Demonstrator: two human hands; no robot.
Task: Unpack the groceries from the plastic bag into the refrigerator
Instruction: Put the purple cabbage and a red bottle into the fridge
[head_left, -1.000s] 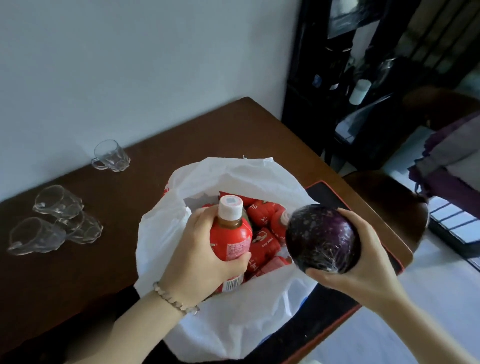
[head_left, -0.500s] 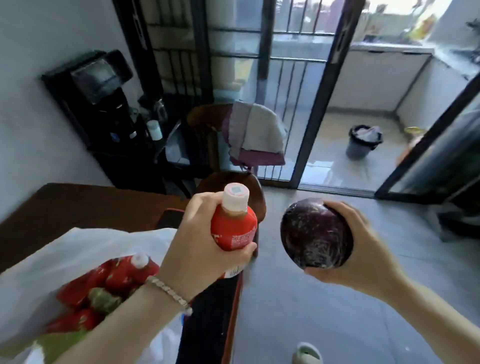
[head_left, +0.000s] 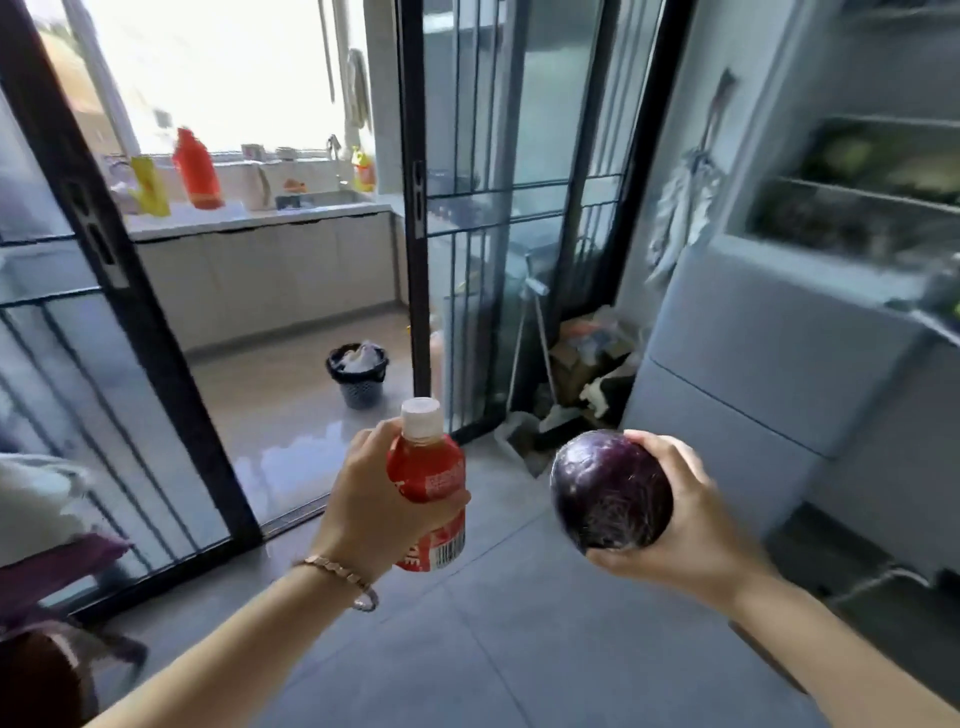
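Head camera view, looking forward and down over two bare forearms held out above a grey tiled floor (head_left: 519, 639). The left hand (head_left: 371, 501) is wrapped round a small drink bottle (head_left: 432, 475), fingers and thumb curled about its red label; the bottle stands upright, with its white cap above the hand and a barcode showing below the thumb. A beaded bracelet (head_left: 343, 574) sits on that wrist. The right hand (head_left: 685, 525) cups a round purple cabbage (head_left: 610, 493) wrapped in clear film, fingers curled over its top and the thumb under it. Bottle and cabbage are level with each other, near but apart, both held in the air. The refrigerator (head_left: 769, 358) stands at the right edge, beyond the cabbage: pale grey lower panels, and above them an open compartment with shelves (head_left: 862, 197) holding blurred green and dark items that cannot be made out. A cloth (head_left: 680, 218) hangs on the wall just beside it. Straight ahead are black-framed sliding glass doors (head_left: 415, 234) with an opening between them. Through it a dark waste basket (head_left: 357, 376) stands on the floor, and a white counter (head_left: 260, 218) under a bright window carries a red-orange bottle (head_left: 196, 171) and a yellow bottle (head_left: 149, 187). A long-handled mop (head_left: 527, 338) leans in the corner between door and refrigerator, next to a heap of boxes and bags (head_left: 592, 358).
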